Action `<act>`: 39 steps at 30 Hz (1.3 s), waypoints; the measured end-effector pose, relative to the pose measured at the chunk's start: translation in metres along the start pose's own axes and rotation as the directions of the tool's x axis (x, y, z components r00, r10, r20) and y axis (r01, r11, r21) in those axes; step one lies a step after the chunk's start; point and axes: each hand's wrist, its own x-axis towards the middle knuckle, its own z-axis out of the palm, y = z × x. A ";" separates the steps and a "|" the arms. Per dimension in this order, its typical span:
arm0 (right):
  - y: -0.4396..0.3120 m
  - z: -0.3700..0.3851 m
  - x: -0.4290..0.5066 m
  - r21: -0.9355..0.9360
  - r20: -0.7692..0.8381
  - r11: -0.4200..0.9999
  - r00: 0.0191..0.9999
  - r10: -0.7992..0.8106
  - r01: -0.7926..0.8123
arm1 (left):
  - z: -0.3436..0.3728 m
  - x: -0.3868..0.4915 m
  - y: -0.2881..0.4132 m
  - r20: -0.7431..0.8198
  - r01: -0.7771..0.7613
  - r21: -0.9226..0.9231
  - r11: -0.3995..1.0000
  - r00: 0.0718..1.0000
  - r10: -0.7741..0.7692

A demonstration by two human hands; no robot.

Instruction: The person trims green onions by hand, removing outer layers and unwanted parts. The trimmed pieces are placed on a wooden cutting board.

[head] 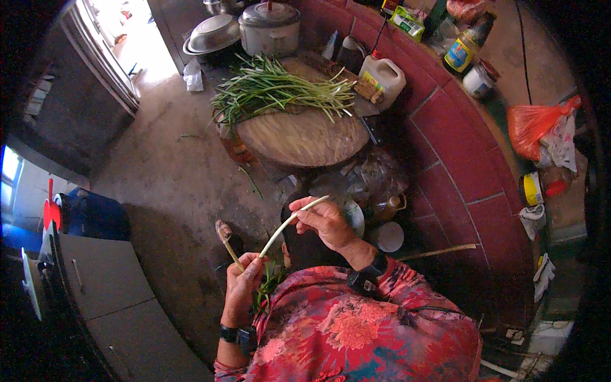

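Between my hands stretches a pale scallion stalk (281, 228), curved, with its green leaves hanging below my left hand. My left hand (246, 277) is closed around its lower part; a thin tan stick-like piece also sticks out of that hand towards the upper left. Near the white upper end, my right hand (324, 222) pinches the stalk between thumb and fingers. Beyond them, a heap of scallions (286, 90) lies on a round wooden chopping board (305, 138), leaves to the left and white ends to the right.
A knife handle (371, 131) shows at the board's right edge. Behind stand a lidded pot (269, 36) and a covered metal basin (213, 33). A plastic jug (382, 79) stands beside the red tiled surface (458, 176). An oil bottle (386, 205) and a white round lid-like thing (390, 237) are lower right.
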 end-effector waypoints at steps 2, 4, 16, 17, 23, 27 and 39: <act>0.000 0.001 0.002 -0.016 0.010 1.000 1.000 -0.008 0.008 | -0.001 -0.001 0.002 0.007 0.021 -0.001 1.000 1.000 -0.021; 0.001 0.002 0.005 -0.021 0.006 1.000 1.000 0.013 -0.013 | -0.002 -0.003 0.004 0.008 0.057 -0.007 0.998 0.998 -0.057; -0.001 0.000 0.011 -0.227 -0.070 0.974 0.997 -0.015 -0.001 | 0.004 0.001 0.007 -0.002 0.058 0.091 0.994 0.998 -0.059; -0.002 0.000 0.011 -0.227 -0.068 0.974 0.998 -0.006 -0.010 | 0.003 0.002 0.006 0.010 0.055 0.059 0.997 0.998 -0.056; -0.003 0.005 0.010 -0.081 -0.056 0.995 0.997 0.047 -0.051 | 0.001 0.004 0.002 0.034 0.103 -0.040 0.994 0.994 -0.102; -0.004 0.004 0.009 -0.068 -0.033 0.998 0.999 0.013 -0.015 | 0.000 0.005 0.002 0.025 0.094 -0.093 0.991 0.995 -0.092; 0.000 0.010 -0.002 -0.055 0.128 0.985 0.977 0.172 -0.166 | 0.005 0.010 -0.002 -0.124 -0.040 -0.114 0.993 0.992 0.025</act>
